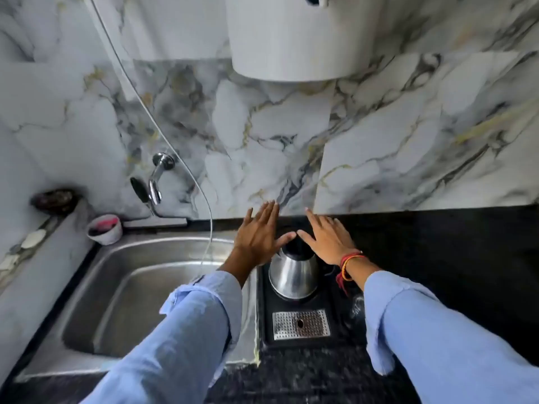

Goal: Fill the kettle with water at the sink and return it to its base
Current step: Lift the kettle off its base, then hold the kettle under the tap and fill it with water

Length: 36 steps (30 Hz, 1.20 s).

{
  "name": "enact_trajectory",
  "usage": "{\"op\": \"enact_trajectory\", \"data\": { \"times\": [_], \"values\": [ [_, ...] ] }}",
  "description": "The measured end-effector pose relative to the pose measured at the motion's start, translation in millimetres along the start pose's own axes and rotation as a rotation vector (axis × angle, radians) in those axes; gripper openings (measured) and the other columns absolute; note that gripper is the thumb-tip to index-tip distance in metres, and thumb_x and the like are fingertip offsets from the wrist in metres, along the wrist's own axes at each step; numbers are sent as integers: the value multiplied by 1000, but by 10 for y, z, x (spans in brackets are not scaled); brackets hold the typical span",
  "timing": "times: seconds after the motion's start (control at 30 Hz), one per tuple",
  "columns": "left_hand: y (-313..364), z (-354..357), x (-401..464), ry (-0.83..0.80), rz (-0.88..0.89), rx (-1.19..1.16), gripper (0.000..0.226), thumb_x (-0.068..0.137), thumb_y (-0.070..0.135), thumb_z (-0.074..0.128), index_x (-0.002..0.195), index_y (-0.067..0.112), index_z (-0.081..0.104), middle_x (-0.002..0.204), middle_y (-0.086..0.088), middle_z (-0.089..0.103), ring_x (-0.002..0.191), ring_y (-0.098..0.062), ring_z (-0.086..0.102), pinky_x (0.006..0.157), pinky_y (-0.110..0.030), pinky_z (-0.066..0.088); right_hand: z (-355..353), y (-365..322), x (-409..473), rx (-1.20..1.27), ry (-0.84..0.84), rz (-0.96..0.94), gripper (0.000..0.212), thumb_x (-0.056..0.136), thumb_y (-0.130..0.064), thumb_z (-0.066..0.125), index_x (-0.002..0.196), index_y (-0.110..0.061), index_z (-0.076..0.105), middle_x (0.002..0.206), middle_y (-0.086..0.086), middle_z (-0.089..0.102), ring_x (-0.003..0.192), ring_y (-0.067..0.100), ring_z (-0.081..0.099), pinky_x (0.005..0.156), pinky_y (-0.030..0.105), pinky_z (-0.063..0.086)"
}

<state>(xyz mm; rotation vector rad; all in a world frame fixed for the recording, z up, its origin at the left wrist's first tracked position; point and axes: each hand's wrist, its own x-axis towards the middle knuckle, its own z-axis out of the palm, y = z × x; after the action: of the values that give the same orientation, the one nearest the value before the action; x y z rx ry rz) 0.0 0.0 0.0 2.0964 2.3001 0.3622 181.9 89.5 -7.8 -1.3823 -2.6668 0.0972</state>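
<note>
A steel kettle [293,274] with a black top stands upright on its black base tray [267,316], just right of the steel sink [116,287]. My left hand [258,233] and my right hand [328,239] hover flat above the kettle's top, fingers spread, thumbs almost touching each other. Neither hand holds anything. A chrome tap [157,179] juts from the marble wall behind the sink's far side.
A perforated drip grate [300,323] lies in the tray in front of the kettle. A thin white hose [186,170] hangs down into the sink. A small white cup [105,228] stands at the sink's back left corner. A white appliance [297,39] hangs on the wall overhead. Black countertop [452,258] extends right.
</note>
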Motion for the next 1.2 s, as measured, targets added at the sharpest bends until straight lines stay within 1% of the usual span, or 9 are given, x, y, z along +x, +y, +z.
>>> {"op": "enact_trajectory", "data": {
  "times": [0.1, 0.17, 0.27, 0.5, 0.67, 0.83, 1.07, 1.13, 1.2],
  "values": [
    [26, 349, -141, -134, -5, -18, 103, 91, 79, 32, 163, 9, 8, 172, -6, 6, 159, -18, 0, 129, -46, 0, 298, 39, -37, 31, -169, 78, 80, 88, -73, 24, 146, -18, 31, 135, 16, 56, 123, 35, 52, 99, 51, 42],
    [28, 551, -255, -172, -17, -30, 110, 87, 83, 35, 163, 9, 6, 173, -4, 4, 159, -18, -2, 128, -46, -4, 359, 50, -35, 67, -147, 112, 80, 81, -81, 24, 127, -19, 48, 124, 15, 64, 114, 35, 58, 90, 49, 48],
    [38, 715, -287, -203, -47, -43, 119, 82, 87, 37, 163, 9, -2, 173, -4, -2, 159, -18, -6, 128, -49, -2, 359, 40, 65, 71, -111, 122, 88, 71, -90, 26, 113, -20, 58, 111, 16, 69, 101, 38, 64, 78, 44, 49],
    [64, 814, -268, -174, -87, -44, 114, 86, 86, 31, 162, 9, -6, 173, -5, -4, 159, -19, -6, 129, -47, 1, 415, 74, 178, 164, -57, 110, 74, 69, -84, 40, 95, -20, 66, 100, 15, 71, 91, 37, 65, 66, 36, 39],
    [-15, 787, -314, -144, -110, -48, 116, 85, 87, 30, 162, 8, -6, 173, -6, -3, 159, -20, -4, 129, -47, 4, 384, -84, 191, 188, 31, 144, 62, 62, -78, 49, 70, -18, 67, 74, 9, 70, 74, 31, 66, 58, 30, 40],
    [-279, 525, -341, -79, -119, -72, 119, 82, 90, 26, 162, 9, -7, 172, -5, -5, 159, -18, -4, 129, -47, 5, 153, -403, 370, 229, 54, 109, 61, 59, -77, 51, 57, -17, 60, 57, 1, 58, 57, 25, 54, 51, 28, 35],
    [-1179, 95, -339, 28, -119, -58, 120, 80, 91, 26, 163, 8, -2, 172, -6, 3, 159, -18, 0, 130, -45, 5, 11, -1210, 860, 311, 115, 107, 62, 64, -75, 50, 54, -14, 55, 58, 5, 60, 59, 28, 57, 48, 28, 33],
    [-1480, 44, -380, 39, -115, -43, 120, 80, 92, 23, 163, 8, 0, 172, -7, 4, 159, -19, 2, 129, -44, 7, 48, -1431, 980, 366, 130, 107, 58, 80, -64, 46, 70, -10, 64, 77, 17, 68, 77, 38, 61, 60, 37, 43],
    [-1839, 7, -449, 23, -119, -37, 120, 80, 91, 23, 163, 6, 2, 172, -8, 5, 159, -19, 3, 129, -43, 7, 143, -1686, 1105, 335, 107, 64, 41, 96, -36, 42, 101, -3, 64, 106, 26, 65, 100, 44, 57, 82, 48, 43]
  ]
}}
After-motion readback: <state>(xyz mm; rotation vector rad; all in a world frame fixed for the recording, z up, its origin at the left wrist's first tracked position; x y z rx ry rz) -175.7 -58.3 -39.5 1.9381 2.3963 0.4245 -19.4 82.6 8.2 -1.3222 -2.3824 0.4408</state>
